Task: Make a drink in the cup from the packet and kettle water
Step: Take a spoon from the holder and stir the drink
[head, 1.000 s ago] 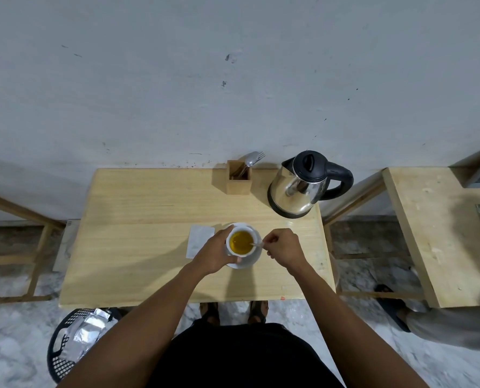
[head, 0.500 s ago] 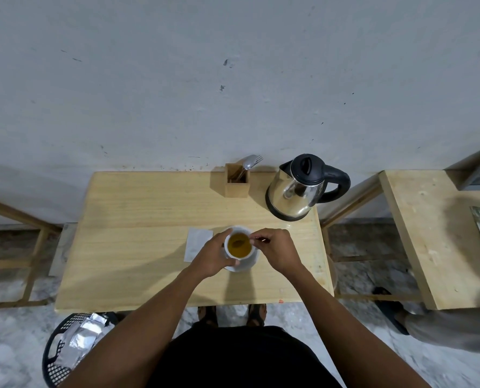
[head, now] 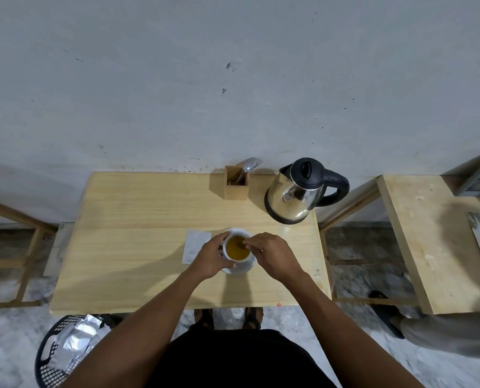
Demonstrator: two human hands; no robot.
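A white cup (head: 236, 248) full of amber liquid stands on a white saucer (head: 243, 268) near the middle of the wooden table (head: 138, 236). My left hand (head: 209, 260) wraps around the cup's left side. My right hand (head: 272, 254) pinches a spoon (head: 244, 244) whose bowl dips into the liquid. A white packet (head: 194, 246) lies flat just left of the cup, partly under my left hand. The steel kettle (head: 297, 193) with a black lid and handle stands at the table's back right.
A wooden holder (head: 236, 186) with a spoon and fork sits beside the kettle by the wall. A black bin (head: 56, 357) with silver wrappers stands on the floor at the front left. A second wooden table (head: 429, 242) is to the right.
My right hand has circled with the spoon from the cup's right edge over towards its top left. My left hand has stayed on the cup.
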